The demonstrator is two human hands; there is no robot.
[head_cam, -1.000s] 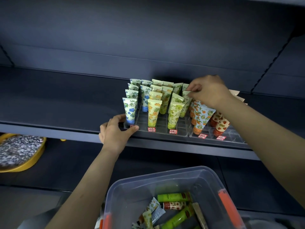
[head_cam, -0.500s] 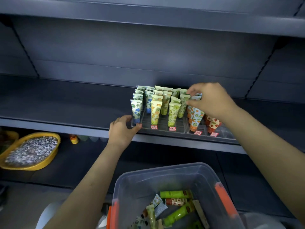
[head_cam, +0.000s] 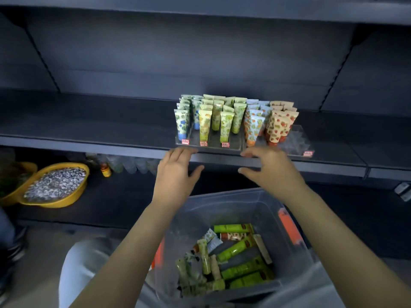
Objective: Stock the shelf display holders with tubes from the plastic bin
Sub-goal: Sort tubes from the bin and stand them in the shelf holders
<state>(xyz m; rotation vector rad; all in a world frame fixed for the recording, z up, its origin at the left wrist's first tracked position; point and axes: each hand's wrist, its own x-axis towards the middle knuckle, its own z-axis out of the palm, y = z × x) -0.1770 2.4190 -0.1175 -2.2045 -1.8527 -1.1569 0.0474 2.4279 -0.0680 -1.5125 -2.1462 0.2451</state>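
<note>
Several loose tubes, mostly green, lie jumbled in the clear plastic bin nearest the camera. Above it, the left hand and right hand hover at the shelf edge, fingers spread and empty. Beyond them, clear display holders hold upright rows of patterned tubes.

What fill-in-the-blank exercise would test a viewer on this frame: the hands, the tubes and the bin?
1. Both the left hand and the right hand hold ____.
2. The loose tubes lie in the clear plastic ____.
3. The tubes in the display holders stand with caps pointing ____.
4. The basin on the lower shelf is coloured ____.

Missing words: nothing; bin; down; yellow
</note>
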